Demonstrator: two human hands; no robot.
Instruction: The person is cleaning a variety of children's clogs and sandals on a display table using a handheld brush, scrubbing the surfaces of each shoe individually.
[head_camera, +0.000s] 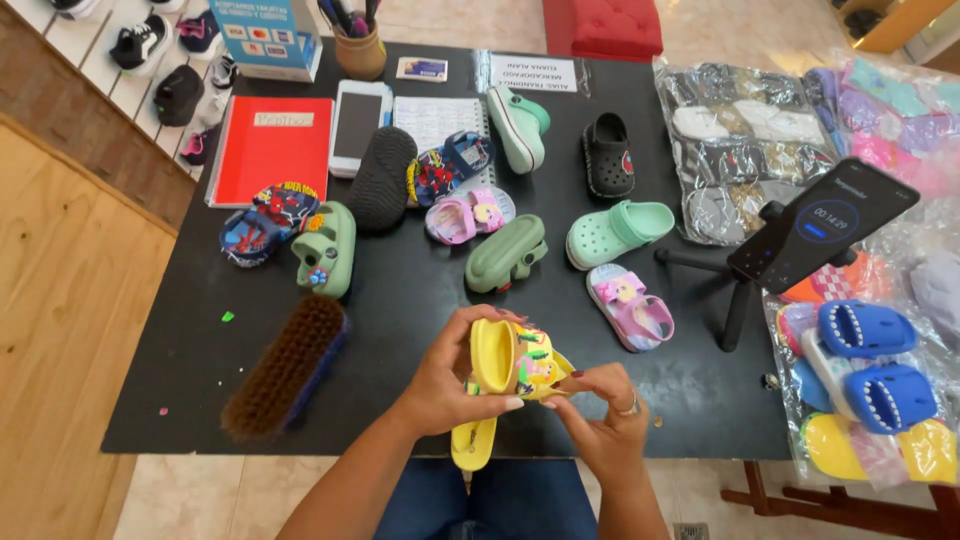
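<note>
Over the near edge of the black table (400, 290), my left hand (450, 385) grips a small yellow child's sandal (505, 365) with colourful charms on its front. My right hand (605, 415), which wears a ring, pinches the sandal's right side with its fingertips. A second yellow sandal (472, 443) lies at the table's edge just below my left hand, partly hidden by it.
A brown shoe brush (285, 365) lies to the left. Several small sandals and clogs cover the table's middle, among them a pink sandal (630, 305) and green clogs (505, 252). A phone on a tripod (820, 225) stands at the right, beside bagged shoes (865, 385). A red notebook (272, 145) lies far left.
</note>
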